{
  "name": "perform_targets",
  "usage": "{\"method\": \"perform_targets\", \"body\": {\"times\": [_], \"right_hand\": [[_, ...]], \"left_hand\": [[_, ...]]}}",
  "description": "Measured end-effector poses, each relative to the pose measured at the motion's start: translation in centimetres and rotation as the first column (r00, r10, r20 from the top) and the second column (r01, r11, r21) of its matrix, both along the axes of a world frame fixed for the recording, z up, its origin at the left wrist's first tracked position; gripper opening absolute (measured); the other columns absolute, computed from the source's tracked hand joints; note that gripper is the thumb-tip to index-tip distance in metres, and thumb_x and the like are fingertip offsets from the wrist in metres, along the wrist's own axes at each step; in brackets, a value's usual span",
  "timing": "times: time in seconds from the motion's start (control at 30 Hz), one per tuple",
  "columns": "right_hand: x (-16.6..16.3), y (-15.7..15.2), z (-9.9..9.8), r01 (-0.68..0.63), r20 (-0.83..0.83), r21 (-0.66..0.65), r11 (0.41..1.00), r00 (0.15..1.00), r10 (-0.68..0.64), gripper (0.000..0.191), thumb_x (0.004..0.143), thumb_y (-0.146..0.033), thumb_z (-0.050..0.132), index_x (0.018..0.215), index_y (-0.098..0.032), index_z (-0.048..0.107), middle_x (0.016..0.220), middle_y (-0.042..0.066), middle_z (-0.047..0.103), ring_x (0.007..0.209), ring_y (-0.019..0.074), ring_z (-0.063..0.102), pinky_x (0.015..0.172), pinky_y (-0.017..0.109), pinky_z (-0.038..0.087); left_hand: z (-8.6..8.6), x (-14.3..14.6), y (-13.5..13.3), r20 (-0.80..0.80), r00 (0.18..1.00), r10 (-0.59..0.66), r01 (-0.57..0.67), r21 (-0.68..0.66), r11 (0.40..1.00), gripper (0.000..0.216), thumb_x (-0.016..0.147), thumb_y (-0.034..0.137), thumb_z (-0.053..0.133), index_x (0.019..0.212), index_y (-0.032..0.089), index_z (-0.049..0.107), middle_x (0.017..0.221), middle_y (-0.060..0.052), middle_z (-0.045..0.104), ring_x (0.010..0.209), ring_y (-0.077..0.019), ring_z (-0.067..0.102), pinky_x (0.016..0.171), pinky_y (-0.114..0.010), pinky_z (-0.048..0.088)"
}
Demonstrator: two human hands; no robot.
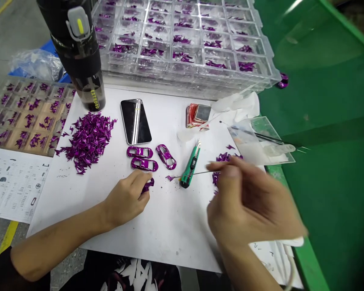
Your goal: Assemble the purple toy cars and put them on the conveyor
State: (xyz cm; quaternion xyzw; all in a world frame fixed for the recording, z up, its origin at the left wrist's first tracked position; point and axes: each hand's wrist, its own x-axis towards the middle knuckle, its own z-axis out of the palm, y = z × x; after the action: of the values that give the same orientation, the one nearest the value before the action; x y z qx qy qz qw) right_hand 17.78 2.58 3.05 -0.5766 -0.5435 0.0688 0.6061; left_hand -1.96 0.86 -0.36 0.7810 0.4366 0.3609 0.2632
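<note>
My left hand (128, 199) rests on the white sheet (157, 226), its fingers closed on a small purple car body (148, 184). My right hand (245, 202) is pinched on thin metal tweezers (194, 173) whose tip holds a tiny purple piece (170, 178) just right of the car body. Three purple car bodies (144, 158) lie in a group above my left hand. A heap of purple parts (87, 139) lies at the left, and a smaller heap (223, 159) sits partly hidden behind my right hand.
A green utility knife (190, 166) lies beside the tweezers. A phone (135, 121), a dark bottle (81, 56), a red-and-silver pack (197, 116) and clear plastic tools (261, 141) surround the sheet. Stacked clear trays (185, 44) of purple parts stand behind; another tray (24, 115) lies left.
</note>
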Motion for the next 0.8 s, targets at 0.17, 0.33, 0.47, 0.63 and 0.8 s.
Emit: {"method": "perform_targets", "body": {"times": [0.17,0.33,0.47,0.63,0.8], "right_hand": [[-3.1,-1.1,-1.2,-0.172,-0.063,-0.050,0.984,0.984,0.169,0.026,0.088,-0.011,0.072,0.110,-0.023,0.075,0.090,0.002,0.078,0.076,0.0170,0.077,0.067,0.029,0.065],[-3.0,-0.8,-1.6,-0.198,0.035,-0.059,0.978,0.979,0.200,0.029,0.087,-0.008,0.072,0.111,-0.024,0.074,0.088,0.000,0.079,0.075,0.0164,0.077,0.059,0.026,0.062],[-2.9,-0.9,-1.8,-0.188,0.068,-0.062,0.980,0.979,0.192,0.032,0.086,-0.007,0.072,0.113,-0.025,0.074,0.088,0.000,0.079,0.073,0.0164,0.076,0.055,0.026,0.060],[-2.8,-0.7,-1.0,-0.169,-0.007,0.070,0.983,0.985,0.170,0.031,0.088,-0.006,0.069,0.114,-0.022,0.074,0.089,0.002,0.077,0.072,0.0170,0.075,0.059,0.029,0.062],[-2.9,-0.8,-0.5,-0.152,-0.019,0.232,0.961,0.987,0.161,0.037,0.086,0.001,0.066,0.117,-0.019,0.073,0.089,0.003,0.074,0.073,0.0165,0.074,0.063,0.032,0.064]], "left_hand": [[0.1,0.0,0.0,-0.004,1.000,-0.008,0.008,-0.013,1.000,0.030,0.087,0.001,0.050,0.114,0.012,0.058,0.096,-0.009,0.068,0.083,-0.0164,0.071,0.073,-0.026,0.063],[0.2,0.0,0.1,0.003,1.000,0.002,-0.002,-0.026,1.000,0.032,0.085,0.001,0.048,0.114,0.011,0.058,0.094,-0.008,0.068,0.077,-0.0153,0.069,0.067,-0.024,0.062],[0.1,-0.1,0.2,0.006,1.000,0.002,-0.002,-0.037,0.999,0.031,0.086,0.001,0.048,0.114,0.010,0.059,0.093,-0.008,0.068,0.077,-0.0155,0.069,0.069,-0.025,0.062],[0.1,0.1,0.0,0.052,0.998,0.025,-0.022,-0.065,0.998,0.029,0.086,0.005,0.052,0.112,0.013,0.059,0.091,-0.007,0.068,0.075,-0.0144,0.068,0.066,-0.024,0.061],[0.8,0.3,-0.2,0.148,0.986,0.072,-0.043,-0.191,0.981,0.023,0.084,0.014,0.064,0.107,0.013,0.062,0.082,-0.003,0.069,0.062,-0.0104,0.064,0.059,-0.020,0.057]]}}
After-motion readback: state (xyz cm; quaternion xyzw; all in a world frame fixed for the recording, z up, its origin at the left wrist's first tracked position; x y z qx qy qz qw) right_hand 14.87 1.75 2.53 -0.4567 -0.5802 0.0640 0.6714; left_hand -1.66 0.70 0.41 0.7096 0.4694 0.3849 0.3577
